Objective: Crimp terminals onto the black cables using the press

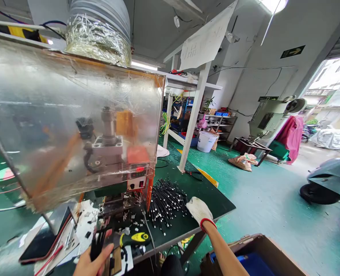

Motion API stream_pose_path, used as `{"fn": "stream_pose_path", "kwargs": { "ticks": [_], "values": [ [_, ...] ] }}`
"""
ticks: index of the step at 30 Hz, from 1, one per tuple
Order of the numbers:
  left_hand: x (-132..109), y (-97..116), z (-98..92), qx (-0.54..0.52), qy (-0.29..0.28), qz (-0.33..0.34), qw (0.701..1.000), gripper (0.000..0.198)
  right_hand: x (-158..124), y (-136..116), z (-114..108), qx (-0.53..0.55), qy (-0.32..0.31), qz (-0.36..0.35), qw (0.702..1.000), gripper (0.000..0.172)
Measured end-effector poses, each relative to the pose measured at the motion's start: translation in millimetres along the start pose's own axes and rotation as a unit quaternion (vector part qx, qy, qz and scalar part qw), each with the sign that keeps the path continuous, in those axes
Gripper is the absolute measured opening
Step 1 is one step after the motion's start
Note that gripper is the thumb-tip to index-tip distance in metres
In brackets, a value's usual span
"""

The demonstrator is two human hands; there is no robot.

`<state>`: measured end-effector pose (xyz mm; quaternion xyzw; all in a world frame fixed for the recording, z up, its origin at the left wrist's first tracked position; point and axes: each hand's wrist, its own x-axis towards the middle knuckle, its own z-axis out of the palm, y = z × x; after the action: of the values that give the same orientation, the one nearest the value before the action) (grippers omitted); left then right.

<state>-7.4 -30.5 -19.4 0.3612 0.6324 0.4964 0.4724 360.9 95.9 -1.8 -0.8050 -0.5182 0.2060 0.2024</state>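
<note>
Bare left hand [91, 262] closed on thin black wires [97, 245] near a clear-shielded metal press [108, 149], white-gloved right hand [199, 210] flat open on the green table [215, 201], pinch risk from straying fingers.

The left hand [92, 263] curls low in view, while the right hand [200, 211] (white-gloved, red-cuffed) lies flat, reaching forward.

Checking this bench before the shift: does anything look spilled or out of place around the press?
Yes. Small black and white scraps lie strewn over the bench around the base of the press, beside the loose pile of black wires. They look like spilled offcuts. The clear plastic guard also looks cloudy and scuffed.
</note>
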Motion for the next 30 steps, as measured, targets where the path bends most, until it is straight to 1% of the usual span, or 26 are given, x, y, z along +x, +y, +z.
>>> {"fn": "stream_pose_path", "kwargs": {
  "ticks": [1, 3, 4, 6, 7, 9, 10, 11, 12, 14, 16, 17, 19, 21, 22, 24, 26, 28, 30],
  "values": [
    [1, 1, 4.0, 0.015, -0.007, 0.003, 1.0, 0.086, 0, 0, 0, 0.024, 0.0, 0.004, 1.0, 0.011],
    [2, 5, 7.3, 0.027, -0.031, 0.001, 0.999, 0.068, -2, 0, 0, 0.083, -0.001, 0.009, 0.997, 0.014],
    [1, 7, 7.1, 0.022, -0.036, -0.001, 0.999, 0.064, -3, -1, 1, 0.108, 0.0, 0.009, 0.994, 0.016],
    [0, 12, 4.2, -0.005, -0.031, -0.015, 0.999, 0.063, -6, -2, 4, 0.199, 0.006, 0.009, 0.98, 0.017],
    [-1, 14, 2.3, -0.024, -0.026, -0.028, 0.999, 0.063, -7, -2, 7, 0.269, 0.006, 0.015, 0.963, 0.018],
    [-3, 17, -1.5, -0.056, -0.03, -0.055, 0.996, 0.067, -10, -4, 13, 0.412, -0.01, 0.035, 0.91, 0.026],
    [-3, 18, -2.9, -0.065, -0.034, -0.064, 0.995, 0.067, -11, -4, 16, 0.461, -0.023, 0.044, 0.886, 0.03],
    [-3, 17, -4.0, -0.07, -0.039, -0.066, 0.995, 0.067, -11, -5, 19, 0.483, -0.029, 0.049, 0.874, 0.032],
    [-2, 16, -4.6, -0.074, -0.042, -0.065, 0.994, 0.066, -12, -6, 21, 0.475, -0.026, 0.046, 0.879, 0.033],
    [0, 13, -4.5, -0.074, -0.041, -0.068, 0.994, 0.066, -13, -10, 22, 0.439, 0.014, 0.03, 0.898, 0.034],
    [0, 10, -3.1, -0.069, -0.041, -0.079, 0.994, 0.065, -17, -19, 20, 0.428, 0.063, 0.009, 0.902, 0.037],
    [-1, 8, -2.2, -0.062, -0.045, -0.082, 0.994, 0.064, -21, -26, 18, 0.439, 0.077, 0.001, 0.895, 0.039],
    [-5, 6, -1.0, -0.05, -0.053, -0.077, 0.994, 0.062, -34, -41, 12, 0.485, 0.072, -0.015, 0.872, 0.043],
    [-10, 7, -1.0, -0.041, -0.046, -0.059, 0.996, 0.062, -56, -59, 9, 0.527, 0.025, -0.03, 0.849, 0.045],
    [-13, 7, -1.4, -0.038, -0.036, -0.049, 0.997, 0.062, -69, -68, 9, 0.536, -0.01, -0.037, 0.843, 0.046],
    [-18, 10, -3.2, -0.036, -0.012, -0.036, 0.999, 0.063, -98, -86, 15, 0.518, -0.095, -0.049, 0.849, 0.044],
    [-22, 12, -6.1, -0.038, 0.003, -0.04, 0.998, 0.065, -125, -103, 29, 0.458, -0.195, -0.062, 0.865, 0.039],
    [-24, 12, -10.4, -0.047, 0.013, -0.051, 0.997, 0.067, -145, -119, 50, 0.384, -0.286, -0.077, 0.875, 0.035],
    [-25, 8, -16.4, -0.054, 0.027, -0.049, 0.997, 0.068, -158, -134, 73, 0.329, -0.341, -0.087, 0.877, 0.032]
  ]
}}
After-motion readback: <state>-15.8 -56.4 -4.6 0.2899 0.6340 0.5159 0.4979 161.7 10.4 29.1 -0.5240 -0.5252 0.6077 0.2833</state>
